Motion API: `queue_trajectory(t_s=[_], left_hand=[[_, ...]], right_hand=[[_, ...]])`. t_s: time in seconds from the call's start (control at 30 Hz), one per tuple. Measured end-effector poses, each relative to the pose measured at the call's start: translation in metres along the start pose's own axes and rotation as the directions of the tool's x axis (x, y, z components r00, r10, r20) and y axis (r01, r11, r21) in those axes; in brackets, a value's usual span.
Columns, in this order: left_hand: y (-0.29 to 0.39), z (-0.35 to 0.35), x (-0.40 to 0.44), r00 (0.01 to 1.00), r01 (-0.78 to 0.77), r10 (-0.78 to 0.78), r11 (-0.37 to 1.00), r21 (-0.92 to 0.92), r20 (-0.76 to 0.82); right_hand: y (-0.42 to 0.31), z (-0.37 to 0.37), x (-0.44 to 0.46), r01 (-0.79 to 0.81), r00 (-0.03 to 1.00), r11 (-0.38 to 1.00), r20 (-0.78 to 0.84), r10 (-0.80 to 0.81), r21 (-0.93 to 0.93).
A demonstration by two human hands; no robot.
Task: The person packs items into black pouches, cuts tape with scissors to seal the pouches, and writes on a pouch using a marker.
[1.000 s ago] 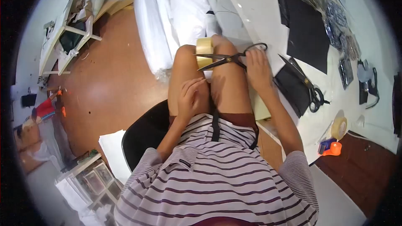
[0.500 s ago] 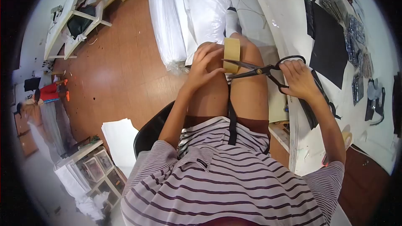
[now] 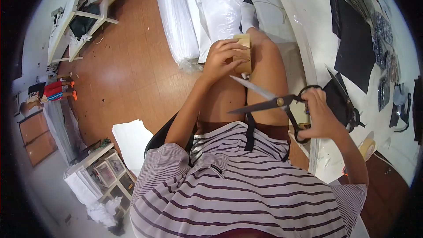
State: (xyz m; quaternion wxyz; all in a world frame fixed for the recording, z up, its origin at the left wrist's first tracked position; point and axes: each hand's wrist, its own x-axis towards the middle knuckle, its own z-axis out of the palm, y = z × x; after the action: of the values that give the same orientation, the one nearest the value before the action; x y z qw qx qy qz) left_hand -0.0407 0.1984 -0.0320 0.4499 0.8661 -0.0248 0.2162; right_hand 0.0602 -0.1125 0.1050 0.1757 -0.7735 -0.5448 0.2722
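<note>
My left hand is over my knees, its fingers curled across a tan rectangular piece that could be card or a tape roll seen side-on. Its lower end shows past my thumb. To the right, my right hand grips a pair of scissors by the black handles. Their blades are spread apart and point left, above my thighs, clear of the tan piece.
On the white table at right lie black sheets, a second pair of scissors, packets and a tape roll. Plastic-wrapped rolls lie ahead. A person is far left.
My left hand has closed over the tan piece, which it was beside before. The scissors have moved toward my body, away from the tan piece, with their blades spread wider.
</note>
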Motion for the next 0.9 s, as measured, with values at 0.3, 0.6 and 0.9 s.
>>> queue_trajectory(t_s=[0.3,0.6,0.9], left_hand=[[0.002,0.011,-0.010,0.996,0.009,-0.012,0.999,-0.033,-0.091],[0.020,0.006,-0.027,0.999,-0.012,0.008,0.997,-0.077,-0.053],[0.085,0.013,-0.072,0.997,0.082,-0.082,0.996,-0.024,0.007]], right_hand=[[-0.007,0.023,-0.050,-0.217,0.960,0.931,-0.110,0.259,0.293],[-0.010,0.049,-0.085,-0.244,0.860,0.411,0.001,0.510,0.878],[-0.007,0.057,-0.094,-0.122,0.768,0.480,-0.224,0.600,0.868]])
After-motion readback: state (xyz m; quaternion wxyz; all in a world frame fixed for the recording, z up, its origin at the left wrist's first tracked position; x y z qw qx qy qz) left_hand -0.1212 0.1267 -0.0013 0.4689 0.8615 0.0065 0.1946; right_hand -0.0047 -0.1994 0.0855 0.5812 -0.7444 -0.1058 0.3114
